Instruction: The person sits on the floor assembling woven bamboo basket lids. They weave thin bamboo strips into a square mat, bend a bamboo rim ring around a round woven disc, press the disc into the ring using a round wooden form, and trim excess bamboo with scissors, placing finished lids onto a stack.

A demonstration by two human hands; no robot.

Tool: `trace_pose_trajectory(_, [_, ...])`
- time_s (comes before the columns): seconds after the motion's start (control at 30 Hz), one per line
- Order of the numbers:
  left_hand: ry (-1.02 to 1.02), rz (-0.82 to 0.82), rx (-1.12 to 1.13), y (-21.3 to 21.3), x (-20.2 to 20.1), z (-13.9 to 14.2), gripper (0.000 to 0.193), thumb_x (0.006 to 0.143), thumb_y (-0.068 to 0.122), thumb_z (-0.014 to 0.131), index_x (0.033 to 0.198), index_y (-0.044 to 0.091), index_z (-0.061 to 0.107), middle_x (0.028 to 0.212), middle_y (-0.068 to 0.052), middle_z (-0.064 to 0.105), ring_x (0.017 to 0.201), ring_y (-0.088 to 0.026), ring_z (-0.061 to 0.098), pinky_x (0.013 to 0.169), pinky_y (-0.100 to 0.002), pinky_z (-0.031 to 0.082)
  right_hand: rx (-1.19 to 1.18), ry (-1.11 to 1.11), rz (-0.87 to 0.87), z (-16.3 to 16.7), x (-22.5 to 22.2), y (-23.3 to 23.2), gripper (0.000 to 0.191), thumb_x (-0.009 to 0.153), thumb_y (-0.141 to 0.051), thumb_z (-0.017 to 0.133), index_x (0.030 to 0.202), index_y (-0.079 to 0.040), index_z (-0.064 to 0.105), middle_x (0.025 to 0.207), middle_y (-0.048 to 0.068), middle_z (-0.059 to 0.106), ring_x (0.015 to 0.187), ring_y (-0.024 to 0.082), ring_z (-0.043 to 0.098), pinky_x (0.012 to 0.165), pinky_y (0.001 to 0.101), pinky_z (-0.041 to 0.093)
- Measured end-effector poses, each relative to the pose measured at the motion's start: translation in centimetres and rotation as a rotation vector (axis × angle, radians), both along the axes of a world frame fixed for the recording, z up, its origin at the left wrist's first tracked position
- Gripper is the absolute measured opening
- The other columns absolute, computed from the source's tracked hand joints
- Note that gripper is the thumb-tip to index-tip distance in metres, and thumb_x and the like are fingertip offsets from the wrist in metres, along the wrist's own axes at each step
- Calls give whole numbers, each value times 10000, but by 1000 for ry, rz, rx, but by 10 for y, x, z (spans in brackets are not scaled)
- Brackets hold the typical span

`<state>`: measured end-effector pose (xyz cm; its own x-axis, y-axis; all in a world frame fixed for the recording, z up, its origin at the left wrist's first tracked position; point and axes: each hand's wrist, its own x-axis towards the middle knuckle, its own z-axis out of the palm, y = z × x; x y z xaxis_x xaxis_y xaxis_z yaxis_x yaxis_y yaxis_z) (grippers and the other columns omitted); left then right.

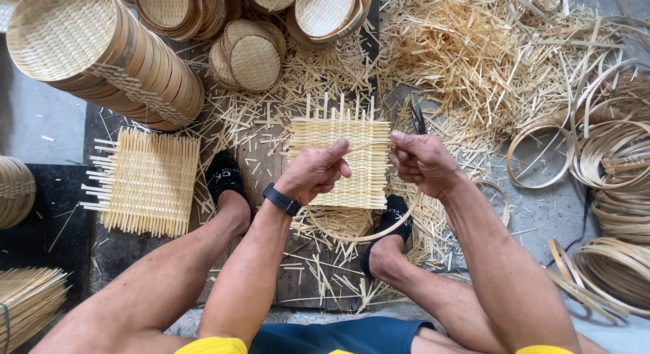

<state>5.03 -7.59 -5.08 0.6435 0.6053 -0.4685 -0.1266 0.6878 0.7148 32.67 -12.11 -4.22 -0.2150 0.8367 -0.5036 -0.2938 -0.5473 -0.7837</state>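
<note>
My left hand (315,170) and my right hand (421,163) both grip a thin bamboo hoop (365,236), each pinching its top edge, with the loop hanging below between my feet. Under the hands a square woven bamboo mat (342,134) with loose strip ends lies on a dark board. A black watch band (282,199) is on my left wrist. Black shoes (224,176) cover both feet, one on each side of the mat.
A second woven mat (145,181) lies to the left. A long stack of finished round baskets (115,56) and more baskets (254,56) fill the top. Bamboo hoops (613,157) pile at the right. Offcuts (487,63) litter the floor. Dark shears (418,117) lie beyond the mat.
</note>
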Motion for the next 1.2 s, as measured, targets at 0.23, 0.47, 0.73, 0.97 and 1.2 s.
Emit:
trace_pose_trajectory(0.23, [-144, 214, -69, -2, 6, -14, 654, 951, 630, 536, 819, 22, 739, 457, 71, 343, 384, -65, 247, 378, -263, 200, 80, -74, -38, 28, 5, 2, 466, 1058, -385, 528, 939, 5, 755, 657, 53, 609, 571, 143, 546, 555, 284, 473])
trace_pose_trajectory(0.47, [-411, 657, -6, 7, 2, -9, 546, 1042, 501, 518, 821, 38, 704, 521, 29, 498, 445, -82, 412, 425, -256, 342, 11, 274, -175, 12, -15, -8, 417, 1036, -320, 487, 1106, 46, 675, 781, 86, 696, 739, 206, 686, 726, 357, 591])
trace_pose_trajectory(0.73, [-171, 436, -176, 28, -15, -15, 286, 1045, 273, 614, 840, 82, 677, 592, 46, 561, 453, -45, 418, 396, -215, 333, 7, 179, -246, -10, -7, -6, 473, 1027, -443, 587, 969, 0, 744, 613, -9, 508, 561, 127, 484, 554, 275, 444])
trace_pose_trajectory(0.97, [-195, 525, -241, 29, -18, -42, 239, 988, 231, 624, 787, 102, 621, 595, 17, 575, 449, -59, 419, 379, -229, 325, 41, 437, -318, -21, -28, -6, 446, 1068, -389, 601, 807, -43, 708, 557, -52, 373, 492, 77, 360, 449, 245, 319])
trace_pose_trajectory(1.2, [-408, 442, -155, 15, -14, -22, 534, 986, 478, 539, 1088, -19, 706, 821, -90, 714, 714, -174, 656, 698, -322, 571, 191, 530, -595, -30, -33, -3, 494, 1087, -418, 544, 725, -85, 588, 556, -35, 369, 478, 106, 332, 446, 276, 317])
